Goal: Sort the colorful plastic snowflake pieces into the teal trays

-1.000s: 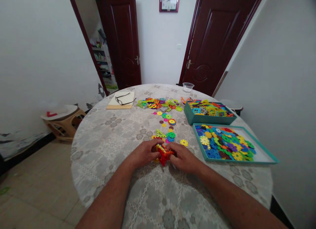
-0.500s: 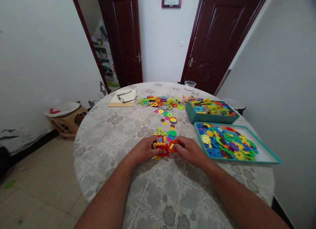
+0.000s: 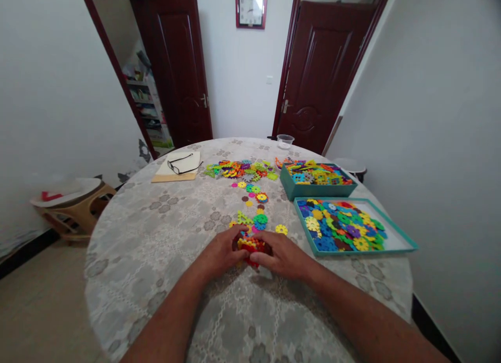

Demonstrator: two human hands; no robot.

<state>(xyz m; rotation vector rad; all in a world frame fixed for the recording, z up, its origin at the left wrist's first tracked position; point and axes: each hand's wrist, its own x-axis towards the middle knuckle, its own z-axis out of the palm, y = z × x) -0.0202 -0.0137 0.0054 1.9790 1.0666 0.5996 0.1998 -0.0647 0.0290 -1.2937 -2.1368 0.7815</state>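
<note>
Between my two hands, low over the near half of the table, is a small assembly of red and yellow toothed plastic building pieces (image 3: 251, 245). My left hand (image 3: 224, 250) curls round its left side, thumb in front. From the right, my right hand (image 3: 279, 253) grips it, its thumb close to the left thumb. The fingers cover much of the assembly. Just beyond lie a yellow-green triangular piece (image 3: 245, 218) and green and blue gear pieces (image 3: 260, 220). A yellow gear piece (image 3: 281, 230) rests beyond my right hand.
At right, a shallow teal tray (image 3: 403, 244) holds many gear pieces; behind it stands a teal box (image 3: 288, 187) full of pieces. A colourful heap (image 3: 240, 170) lies farther back. Glasses (image 3: 183, 164) rest on a notebook (image 3: 164, 176) at left. A clear bowl (image 3: 285, 140) stands at the far edge.
My hands have drawn together, and the pieces they held apart are now joined or pressed close. A yellow gear piece now shows beyond my right hand. The view has shifted right and up.
</note>
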